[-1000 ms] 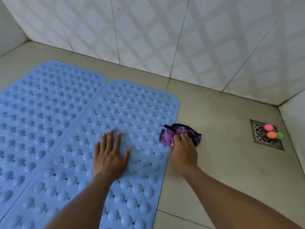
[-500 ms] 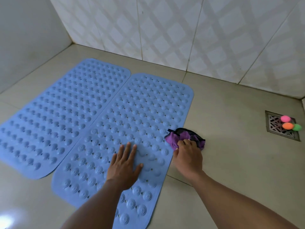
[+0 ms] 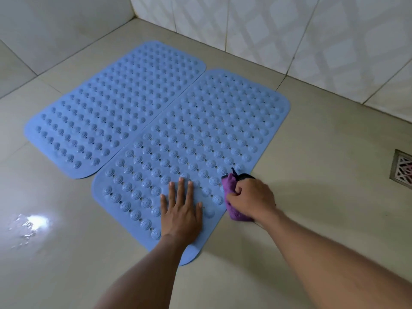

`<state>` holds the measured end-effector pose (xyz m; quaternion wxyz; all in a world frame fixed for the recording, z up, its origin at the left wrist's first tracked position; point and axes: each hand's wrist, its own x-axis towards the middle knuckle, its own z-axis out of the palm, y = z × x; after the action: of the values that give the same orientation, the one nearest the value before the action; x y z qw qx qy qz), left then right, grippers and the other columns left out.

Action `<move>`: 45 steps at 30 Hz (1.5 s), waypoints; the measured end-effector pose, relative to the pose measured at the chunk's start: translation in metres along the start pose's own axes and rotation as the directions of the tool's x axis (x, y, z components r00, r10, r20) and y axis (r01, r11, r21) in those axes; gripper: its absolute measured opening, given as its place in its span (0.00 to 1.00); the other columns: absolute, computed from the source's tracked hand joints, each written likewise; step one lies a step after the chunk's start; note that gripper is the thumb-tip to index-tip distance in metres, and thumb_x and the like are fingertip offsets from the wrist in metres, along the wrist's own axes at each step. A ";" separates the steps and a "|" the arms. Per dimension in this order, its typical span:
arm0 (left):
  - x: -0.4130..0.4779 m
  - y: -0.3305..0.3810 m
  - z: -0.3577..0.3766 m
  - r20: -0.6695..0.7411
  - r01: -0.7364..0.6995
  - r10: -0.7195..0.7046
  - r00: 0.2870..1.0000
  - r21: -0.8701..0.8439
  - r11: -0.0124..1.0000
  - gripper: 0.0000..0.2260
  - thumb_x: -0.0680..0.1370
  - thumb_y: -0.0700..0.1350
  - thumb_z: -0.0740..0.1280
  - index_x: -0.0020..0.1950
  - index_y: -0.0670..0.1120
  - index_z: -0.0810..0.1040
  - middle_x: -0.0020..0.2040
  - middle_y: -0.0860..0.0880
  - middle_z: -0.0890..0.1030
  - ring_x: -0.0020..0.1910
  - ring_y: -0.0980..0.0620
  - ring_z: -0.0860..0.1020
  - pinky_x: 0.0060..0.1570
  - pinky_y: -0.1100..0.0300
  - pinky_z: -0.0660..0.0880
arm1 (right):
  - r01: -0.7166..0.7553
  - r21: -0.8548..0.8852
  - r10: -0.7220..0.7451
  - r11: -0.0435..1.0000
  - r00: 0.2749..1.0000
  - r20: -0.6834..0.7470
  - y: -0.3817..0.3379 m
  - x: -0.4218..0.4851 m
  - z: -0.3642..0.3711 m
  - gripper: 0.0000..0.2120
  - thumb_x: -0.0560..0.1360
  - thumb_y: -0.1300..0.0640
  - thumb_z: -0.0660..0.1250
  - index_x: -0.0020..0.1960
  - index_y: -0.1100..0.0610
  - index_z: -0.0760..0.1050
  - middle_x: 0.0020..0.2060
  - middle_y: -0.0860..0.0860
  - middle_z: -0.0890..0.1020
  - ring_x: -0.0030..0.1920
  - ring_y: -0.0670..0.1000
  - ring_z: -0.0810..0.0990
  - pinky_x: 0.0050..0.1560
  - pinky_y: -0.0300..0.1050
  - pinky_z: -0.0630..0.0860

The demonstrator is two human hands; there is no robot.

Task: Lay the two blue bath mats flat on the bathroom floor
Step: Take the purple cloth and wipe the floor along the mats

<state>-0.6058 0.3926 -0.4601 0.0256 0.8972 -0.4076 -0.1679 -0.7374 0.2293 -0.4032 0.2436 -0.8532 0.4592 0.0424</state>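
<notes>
Since second ago: left hand (image 3: 181,216) still flat on near end of right mat (image 3: 211,130); right hand (image 3: 252,200) slid nearer along mat's right edge, with purple cloth (image 3: 231,210). Left mat (image 3: 118,103) alongside, edges touching, both flat on floor (image 3: 323,152); laying likely done. Left fingers (image 3: 181,188) straight, spread, pressing mat. Right fingers (image 3: 239,194) clamped on cloth.

Place: a tiled bathroom, its wet area.
Floor: the floor (image 3: 312,175) is large, glossy beige tiles with thin grout lines.
Walls: the far wall (image 3: 289,30) has pale tiles with a diamond pattern; the left wall (image 3: 55,25) is plain and pale, and the two meet in the far corner.
Drain: a square metal floor drain (image 3: 402,169) with a patterned grate, far right.
Water: a shining wet patch (image 3: 29,224), near left.
Mats: two blue studded, perforated bath mats (image 3: 116,108) lying side by side.
</notes>
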 end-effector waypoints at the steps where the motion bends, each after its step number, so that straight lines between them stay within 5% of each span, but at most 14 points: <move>1: -0.001 0.004 0.000 0.005 0.007 -0.007 1.000 0.003 1.000 0.33 0.80 0.64 0.39 0.83 0.53 0.39 0.82 0.52 0.34 0.80 0.45 0.32 0.78 0.42 0.35 | -0.034 0.039 0.033 0.999 0.999 0.028 0.002 0.006 -0.007 0.20 0.72 0.45 0.64 0.31 0.60 0.72 0.28 0.50 0.77 0.33 0.56 0.76 0.34 0.45 0.69; 4: -0.005 0.026 -0.004 -0.060 -0.143 0.141 0.988 -0.021 0.990 0.31 0.82 0.61 0.47 0.83 0.54 0.45 0.83 0.51 0.40 0.81 0.46 0.36 0.78 0.40 0.40 | -0.096 0.111 0.105 0.989 0.992 -0.075 0.016 0.030 -0.028 0.18 0.73 0.47 0.63 0.31 0.60 0.71 0.27 0.52 0.76 0.33 0.59 0.77 0.35 0.45 0.68; 7: -0.001 0.060 -0.002 -0.109 -0.407 0.401 0.909 -0.030 0.913 0.30 0.82 0.61 0.49 0.83 0.55 0.50 0.84 0.51 0.47 0.82 0.47 0.42 0.79 0.41 0.45 | -0.102 0.179 0.131 0.979 0.978 -0.164 0.031 0.055 -0.040 0.08 0.75 0.51 0.62 0.43 0.54 0.77 0.39 0.50 0.81 0.44 0.58 0.79 0.43 0.47 0.73; 10: 0.006 0.089 0.003 -0.089 -0.530 0.526 0.846 -0.021 0.848 0.30 0.82 0.61 0.53 0.83 0.54 0.55 0.84 0.51 0.51 0.82 0.45 0.44 0.79 0.43 0.46 | -0.055 0.190 0.082 0.980 0.987 -0.135 0.041 0.073 -0.038 0.12 0.77 0.52 0.62 0.56 0.55 0.79 0.53 0.53 0.82 0.56 0.58 0.77 0.54 0.51 0.76; 19: -0.008 0.079 0.007 0.040 -0.512 0.511 0.859 0.093 0.854 0.28 0.83 0.61 0.48 0.82 0.54 0.57 0.83 0.51 0.54 0.82 0.44 0.42 0.80 0.44 0.47 | 0.155 0.022 -0.153 0.988 0.986 -0.062 0.008 0.099 -0.008 0.25 0.78 0.51 0.64 0.73 0.53 0.71 0.75 0.53 0.68 0.76 0.57 0.62 0.73 0.56 0.64; 26: -0.052 0.057 0.010 0.064 -0.490 0.485 0.872 0.124 0.863 0.27 0.83 0.59 0.51 0.82 0.53 0.58 0.83 0.51 0.56 0.82 0.43 0.45 0.79 0.44 0.50 | 0.004 -0.005 -0.004 1.000 1.000 0.021 -0.015 0.094 0.026 0.30 0.80 0.49 0.55 0.79 0.52 0.51 0.82 0.52 0.46 0.80 0.59 0.38 0.78 0.63 0.39; 35: -0.106 0.012 0.015 0.056 -0.458 0.455 0.889 0.140 0.878 0.27 0.84 0.60 0.51 0.82 0.54 0.57 0.83 0.52 0.57 0.82 0.42 0.47 0.78 0.42 0.54 | 0.070 -0.174 -0.054 0.982 0.994 0.097 -0.009 0.080 0.030 0.32 0.84 0.41 0.46 0.82 0.52 0.39 0.81 0.55 0.37 0.80 0.58 0.35 0.78 0.61 0.37; 45: -0.174 -0.046 0.015 0.035 -0.356 0.355 0.934 0.172 0.919 0.26 0.83 0.60 0.54 0.81 0.55 0.62 0.82 0.51 0.60 0.81 0.41 0.54 0.76 0.40 0.60 | -0.031 -0.153 0.031 0.988 1.000 -0.003 -0.050 0.040 0.062 0.34 0.82 0.42 0.50 0.82 0.58 0.45 0.81 0.60 0.41 0.80 0.61 0.39 0.79 0.61 0.41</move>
<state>-0.6838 0.5535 -0.4338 -0.0241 0.8069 -0.5768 -0.1251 -0.6652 0.2504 -0.4510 0.1768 -0.8621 0.4679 0.0810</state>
